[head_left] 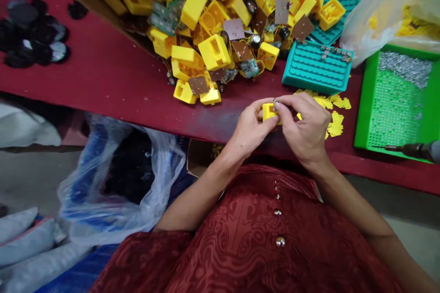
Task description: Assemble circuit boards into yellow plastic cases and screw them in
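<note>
Above the table's front edge, my left hand (252,121) grips a small yellow plastic housing (267,111) from its left side. My right hand (304,123) is closed at the housing's right end, thumb and forefinger pinching a tiny shiny metal piece (275,102) at its upper edge. The piece is too small to name, and my fingers cover much of the housing. Flat yellow plastic pieces (336,123) lie scattered just right of my right hand. Beyond it stands a teal ribbed tray (314,66) with small metal parts along its top.
A heap of yellow housings (215,52) with wires and circuit boards spills across the red table (137,94). Rightward stand a green basket (362,100) of screws, a screwdriver tip (407,149) over it, and a plastic bag (364,23). Black discs (24,11) lie far left; a lined crate (82,169) stands below.
</note>
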A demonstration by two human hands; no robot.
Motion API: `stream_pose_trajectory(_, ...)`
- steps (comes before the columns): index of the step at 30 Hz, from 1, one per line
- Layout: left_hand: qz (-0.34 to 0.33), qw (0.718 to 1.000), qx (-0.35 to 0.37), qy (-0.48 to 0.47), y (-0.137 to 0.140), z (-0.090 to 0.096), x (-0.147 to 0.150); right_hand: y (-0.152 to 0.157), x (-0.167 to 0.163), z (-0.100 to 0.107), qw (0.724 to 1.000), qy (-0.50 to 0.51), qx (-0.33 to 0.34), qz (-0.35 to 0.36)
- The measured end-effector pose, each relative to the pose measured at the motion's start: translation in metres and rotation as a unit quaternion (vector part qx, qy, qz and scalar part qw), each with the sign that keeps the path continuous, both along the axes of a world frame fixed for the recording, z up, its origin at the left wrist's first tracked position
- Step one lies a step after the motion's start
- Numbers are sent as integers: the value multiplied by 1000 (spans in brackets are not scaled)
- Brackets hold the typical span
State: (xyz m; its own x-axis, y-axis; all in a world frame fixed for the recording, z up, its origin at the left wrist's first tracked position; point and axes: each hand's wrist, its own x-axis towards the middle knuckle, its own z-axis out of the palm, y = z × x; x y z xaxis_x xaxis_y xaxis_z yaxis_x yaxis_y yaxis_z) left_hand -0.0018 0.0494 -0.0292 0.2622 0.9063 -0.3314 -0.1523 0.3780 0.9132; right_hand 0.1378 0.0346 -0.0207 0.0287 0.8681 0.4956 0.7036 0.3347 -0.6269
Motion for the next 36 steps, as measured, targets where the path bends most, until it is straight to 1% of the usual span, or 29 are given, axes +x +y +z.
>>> stream_pose_trajectory(4, -10, 1000, 9, 9, -3, 4, 1, -1, -1, -8, 996, -75, 37, -15)
stream_pose_trajectory(7, -9, 1000, 5, 8, -4, 4, 1, -3, 0, -8, 996, -68, 57, -10)
stream_pose_trajectory(9, -7, 1000, 1, 9, -4, 2, 0, -4, 1, -7, 998, -50, 38, -4)
stream_pose_trajectory(14, 2, 1000, -3, 18, -3, -3, 2, -3, 6, -2, 999, 5, -38, -1)
stream_pose_trajectory(18, -4, 999, -33, 1, -1, 0, 5, -1, 11, 1, 993, 89, -70, -24)
stream_pose_trajectory(20, -3, 999, -48, -7, -1, 4, 6, 0, 14, 2, 990, 108, -82, -28)
stream_pose_trajectory(25, 6, 998, -65, -13, 0, 8, 7, 1, 21, 6, 989, 93, -116, -21)
stream_pose_trajectory(31, 7, 997, -70, -23, -1, 4, 10, 0, 21, 9, 986, 87, -144, -5)
stream_pose_trajectory(36, 17, 996, -77, -32, -2, 5, 13, 0, 22, 9, 986, 100, -131, -6)
